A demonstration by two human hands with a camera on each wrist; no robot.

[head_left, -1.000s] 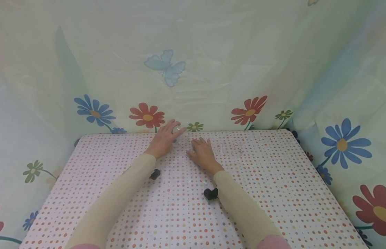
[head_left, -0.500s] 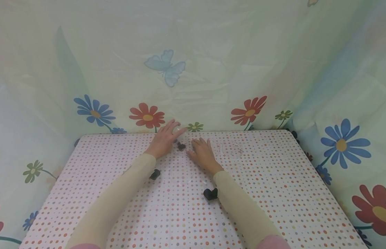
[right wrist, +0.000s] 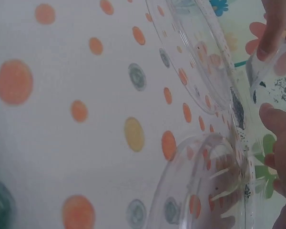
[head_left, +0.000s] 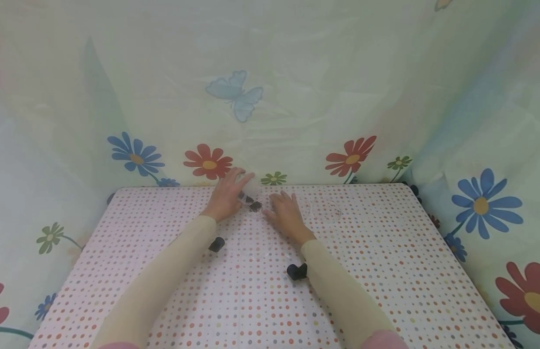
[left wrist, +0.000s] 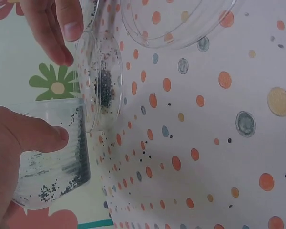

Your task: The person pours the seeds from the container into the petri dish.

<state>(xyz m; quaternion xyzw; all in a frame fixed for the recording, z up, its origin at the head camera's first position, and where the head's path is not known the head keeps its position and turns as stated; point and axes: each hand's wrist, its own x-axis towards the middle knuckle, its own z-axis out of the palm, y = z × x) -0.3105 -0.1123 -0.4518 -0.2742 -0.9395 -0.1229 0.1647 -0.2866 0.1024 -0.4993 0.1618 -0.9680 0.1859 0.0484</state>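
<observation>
My left hand (head_left: 226, 196) grips a clear plastic cup (left wrist: 52, 164) tipped over on its side near the far table edge. Small black grains line the cup's lower wall and stretch toward its mouth. Right below that mouth lies a clear round shallow dish (left wrist: 116, 71) with a dark heap of grains (left wrist: 106, 88) in it. My right hand (head_left: 286, 215) rests at the dish's right side, fingers loosely spread and extended, its fingertips (left wrist: 72, 29) right at the dish's rim in the left wrist view. Nothing is pinched between them.
Another clear dish (head_left: 253, 258) lies nearer on the dotted tabletop (head_left: 261, 310). More clear round plasticware (head_left: 326, 221) stands to the right of my right hand. Stray black grains dot the surface. A flowered curtain (head_left: 274, 131) hangs right behind the far edge.
A dark heap of grains has appeared in the dish below the cup. My left hand has shifted slightly left with the tilted cup. The right hand has stayed by the dish.
</observation>
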